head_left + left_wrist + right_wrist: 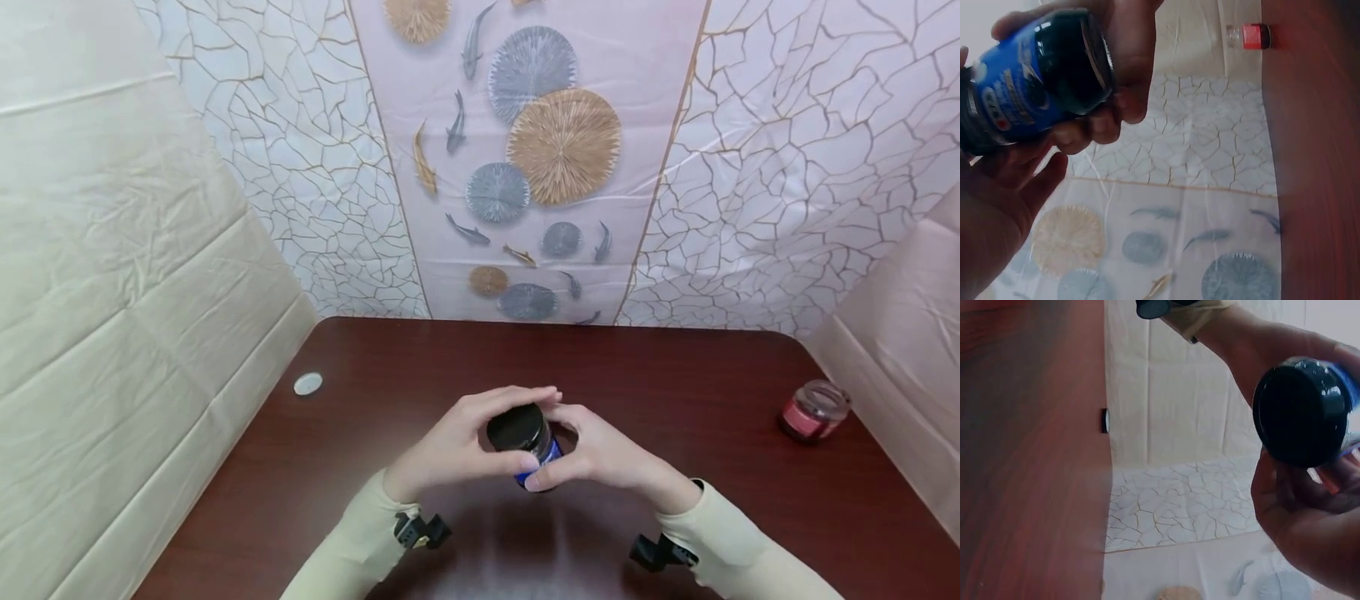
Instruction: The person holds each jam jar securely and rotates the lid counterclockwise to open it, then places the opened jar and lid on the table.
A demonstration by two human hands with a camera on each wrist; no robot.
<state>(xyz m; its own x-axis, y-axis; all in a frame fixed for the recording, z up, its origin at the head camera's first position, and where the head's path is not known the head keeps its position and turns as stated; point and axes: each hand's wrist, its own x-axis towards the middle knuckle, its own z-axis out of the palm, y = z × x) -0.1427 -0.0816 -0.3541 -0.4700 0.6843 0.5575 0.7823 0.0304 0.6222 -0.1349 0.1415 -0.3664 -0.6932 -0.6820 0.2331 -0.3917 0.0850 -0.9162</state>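
Between both hands, above the table, a jar with a black lid and a blue label [551,454] is held tilted. My left hand [446,450] grips it around the black lid [514,427], thumb on the near side and fingers on the far side. My right hand [611,454] holds the jar's body lower down, its thumb close to the left thumb. In the left wrist view the blue label [1013,87] carries print too blurred to read. The lid's flat top [1291,415] faces the camera in the right wrist view.
A small white round disc [307,384] lies near the left edge of the dark red-brown table [390,358]. At the right edge stands a glass jar with a red label [813,412]. Patterned cloth [502,250] hangs behind, and plain cloth [187,325] borders the left side.
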